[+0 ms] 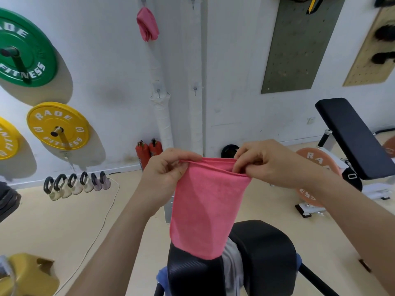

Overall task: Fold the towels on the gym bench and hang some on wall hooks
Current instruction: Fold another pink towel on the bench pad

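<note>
The white wall point(106, 50) ahead is fitted with several hooks, and only one of them is seen to be occupied. Below, at the bottom of the view, the black padded surface point(267, 248) is shown with cloth on it. The task is therefore judged to be well short of finished.

A pink towel point(209, 206) is held up in the air above the surface and hangs straight down. It appears doubled, since two layers can be made out along its top edge. Whether its lower edge touches the surface cannot be told. The fold on this piece is judged to be under way rather than complete.

A second pink towel point(147, 24) is bunched and hung from the top-left hook high on the wall, so at least one hanging is taken as done.

A grey cloth point(232, 259) is seen crumpled between the two pads of the surface, and a blue cloth point(161, 274) shows at its left edge. Both are judged to be towels not yet folded.

The top edge of the held towel is pinched at its left corner by the left hand point(166, 169) and at its right corner by the right hand point(267, 161), with the fingers of both curled round the hem.

An upper hook point(193, 2) and two lower hooks point(158, 90) point(195, 89) are left bare for further hanging.
</note>
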A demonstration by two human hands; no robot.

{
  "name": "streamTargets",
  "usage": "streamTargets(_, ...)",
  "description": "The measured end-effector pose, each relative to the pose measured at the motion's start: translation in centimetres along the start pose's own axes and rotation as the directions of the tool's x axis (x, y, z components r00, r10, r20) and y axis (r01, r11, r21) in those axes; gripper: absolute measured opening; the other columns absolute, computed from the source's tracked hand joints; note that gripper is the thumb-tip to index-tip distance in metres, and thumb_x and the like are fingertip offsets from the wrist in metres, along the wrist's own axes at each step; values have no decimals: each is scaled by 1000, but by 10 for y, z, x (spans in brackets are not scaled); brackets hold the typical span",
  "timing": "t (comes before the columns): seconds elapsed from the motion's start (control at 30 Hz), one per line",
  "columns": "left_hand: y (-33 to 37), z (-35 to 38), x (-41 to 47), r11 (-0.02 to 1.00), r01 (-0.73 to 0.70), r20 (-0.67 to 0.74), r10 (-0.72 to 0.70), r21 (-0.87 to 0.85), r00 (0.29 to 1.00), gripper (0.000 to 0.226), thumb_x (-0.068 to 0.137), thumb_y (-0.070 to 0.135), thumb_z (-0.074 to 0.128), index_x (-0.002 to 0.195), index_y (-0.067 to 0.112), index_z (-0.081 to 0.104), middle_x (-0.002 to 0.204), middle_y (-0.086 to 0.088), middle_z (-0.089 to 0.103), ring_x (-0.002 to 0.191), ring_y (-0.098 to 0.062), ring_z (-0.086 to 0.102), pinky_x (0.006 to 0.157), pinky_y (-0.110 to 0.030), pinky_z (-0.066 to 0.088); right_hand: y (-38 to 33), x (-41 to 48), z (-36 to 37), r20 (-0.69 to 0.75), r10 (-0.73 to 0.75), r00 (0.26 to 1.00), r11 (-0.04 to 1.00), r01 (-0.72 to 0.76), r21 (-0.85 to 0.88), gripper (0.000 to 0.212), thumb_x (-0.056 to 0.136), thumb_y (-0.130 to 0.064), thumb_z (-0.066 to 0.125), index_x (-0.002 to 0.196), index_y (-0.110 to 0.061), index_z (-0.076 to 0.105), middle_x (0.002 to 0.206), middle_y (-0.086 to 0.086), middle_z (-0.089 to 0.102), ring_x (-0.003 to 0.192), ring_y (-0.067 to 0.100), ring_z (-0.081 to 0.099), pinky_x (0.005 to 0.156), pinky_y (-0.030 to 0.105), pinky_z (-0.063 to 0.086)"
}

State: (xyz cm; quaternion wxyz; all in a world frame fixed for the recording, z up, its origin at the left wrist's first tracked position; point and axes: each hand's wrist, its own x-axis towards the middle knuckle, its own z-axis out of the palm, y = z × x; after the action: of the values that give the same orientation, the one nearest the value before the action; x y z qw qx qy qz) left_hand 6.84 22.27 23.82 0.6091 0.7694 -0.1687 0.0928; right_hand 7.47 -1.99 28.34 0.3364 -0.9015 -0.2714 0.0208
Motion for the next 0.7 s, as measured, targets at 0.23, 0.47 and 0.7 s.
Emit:
streamTargets(0.23, 3, 3, 1, 966, -102, -22, 111, 239, 994, 44, 88, -4, 57, 90, 38, 71, 97, 6, 63, 94, -5, 60, 80, -13, 46, 4, -3, -3, 71, 30, 997, 986, -18, -168, 25, 80, -45, 66, 66, -25, 71, 76, -4, 66, 65, 12, 60, 59, 28, 50)
streamTargets(0.47, 6, 6, -4, 993, 107, -199, -97, 44, 975, 33, 86, -2, 59, 83, 26, 74, 72, 13, 72, 71, 0, 63, 75, -19, 53, 4, -7, -7, 35, -56, 998, 953, 63, -295, 21, 73, -38, 79, 65, -36, 59, 79, -9, 64, 71, 10, 59, 64, 23, 47)
streamTargets(0.7, 3, 7, -5, 868, 239, -167, -338, -436, 926, 29, 87, -8, 53, 81, 13, 73, 69, 0, 66, 63, -12, 57, 59, -24, 50, 2, -10, -4, -220, -4, 976, 1000, 6, 10, 14, 77, -29, 77, 73, -18, 69, 65, -1, 66, 57, 13, 59, 58, 26, 49)
